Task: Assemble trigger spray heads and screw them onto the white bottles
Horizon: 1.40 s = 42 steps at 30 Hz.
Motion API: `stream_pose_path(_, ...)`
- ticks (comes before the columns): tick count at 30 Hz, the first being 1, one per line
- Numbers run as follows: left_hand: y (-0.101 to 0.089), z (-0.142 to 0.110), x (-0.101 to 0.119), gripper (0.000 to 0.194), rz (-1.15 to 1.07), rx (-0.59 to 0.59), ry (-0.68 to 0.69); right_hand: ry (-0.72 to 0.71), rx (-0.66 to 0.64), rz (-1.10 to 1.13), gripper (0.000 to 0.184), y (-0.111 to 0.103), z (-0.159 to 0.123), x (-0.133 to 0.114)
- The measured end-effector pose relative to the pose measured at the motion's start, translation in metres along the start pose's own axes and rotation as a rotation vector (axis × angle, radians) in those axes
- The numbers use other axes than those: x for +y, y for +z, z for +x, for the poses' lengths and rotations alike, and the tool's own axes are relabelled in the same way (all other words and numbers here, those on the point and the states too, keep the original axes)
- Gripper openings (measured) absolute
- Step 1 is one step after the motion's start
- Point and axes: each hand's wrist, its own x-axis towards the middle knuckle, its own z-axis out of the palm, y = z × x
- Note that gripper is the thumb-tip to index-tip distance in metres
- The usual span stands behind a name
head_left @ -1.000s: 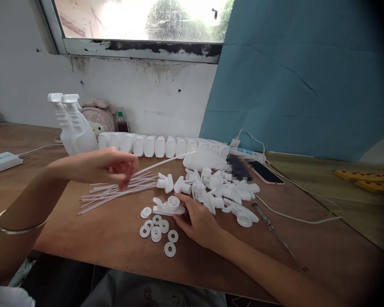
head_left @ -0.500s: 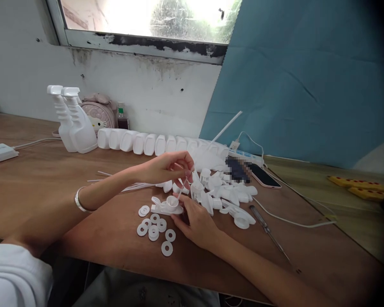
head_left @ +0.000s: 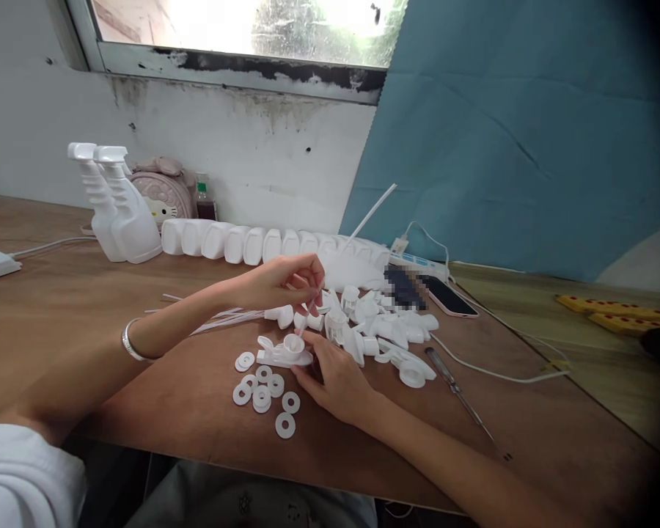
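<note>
My right hand (head_left: 338, 378) grips a white trigger spray head (head_left: 283, 357) that lies on its side near the table, its round collar facing up. My left hand (head_left: 300, 282) pinches a thin white plastic tube (head_left: 369, 220) between thumb and fingers. The tube's lower end meets the collar opening; how deep it sits I cannot tell. Its long upper part slants up and to the right beyond the fingers. Several flat white ring washers (head_left: 262, 397) lie in front of the spray head. Just beyond my right hand is a pile of more spray heads (head_left: 385, 326).
Behind the pile, white bottles (head_left: 253, 246) lie in a row. Two spray bottles (head_left: 126, 213) stand at the left by a pink bag (head_left: 168, 194). A screwdriver (head_left: 456, 392), a phone (head_left: 451, 297) and a cable are at the right. Loose tubes (head_left: 228, 320) lie under my left forearm.
The view has shifted slightly. The tube's upper end has swung a little to the left and become more upright. Both hands keep their grip.
</note>
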Motion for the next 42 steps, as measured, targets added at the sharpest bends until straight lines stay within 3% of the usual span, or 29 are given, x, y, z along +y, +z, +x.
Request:
stream_pose_path(19, -0.001, -0.003, 0.001, 0.011, -0.007, -0.049, -0.025, -0.002, 0.001, 0.007, 0.04, 0.0, 0.0, 0.0)
stream_pose_path(26, 0.001, -0.01, 0.002, 0.013, 0.035, 0.0, -0.051, -0.011, 0.007, 0.018, 0.039, 0.0, 0.0, 0.0)
stream_pose_path(34, 0.012, -0.03, -0.014, 0.011, 0.199, 0.003, -0.087, 0.004, -0.01, 0.039, 0.042, -0.002, 0.002, -0.002)
stream_pose_path(42, 0.024, -0.032, -0.028, 0.012, 0.268, 0.072, -0.072, -0.004, -0.004, 0.029, 0.037, -0.001, 0.001, 0.0)
